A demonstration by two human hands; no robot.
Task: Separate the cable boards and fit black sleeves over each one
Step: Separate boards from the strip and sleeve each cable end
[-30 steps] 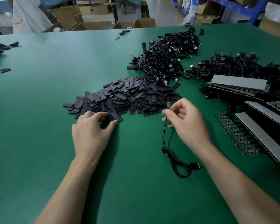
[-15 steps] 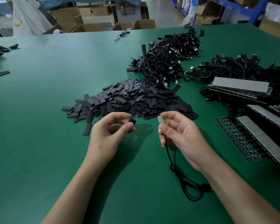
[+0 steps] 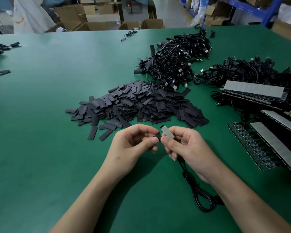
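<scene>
My right hand [image 3: 186, 147] pinches a small cable board [image 3: 167, 132] with its pale face up; its black cable [image 3: 200, 195] trails down in a loop on the green table [image 3: 40, 148]. My left hand [image 3: 133, 143] pinches one black sleeve [image 3: 157, 136] between thumb and fingers. The sleeve's end sits right beside the board's lower edge; most of the sleeve is hidden by my fingers. Just beyond both hands lies a large pile of flat black sleeves [image 3: 138, 103].
Joined panels of cable boards [image 3: 262, 145] lie at the right, with more panels [image 3: 254, 89] behind. Two heaps of black cables [image 3: 178, 64] [image 3: 252, 71] sit further back. Loose sleeves [image 3: 5, 72] lie at the far left. Cardboard boxes stand past the table's far edge.
My left hand picked a sleeve from the pile and lifted it. Both hands came together above the table, bringing the sleeve up to the board.
</scene>
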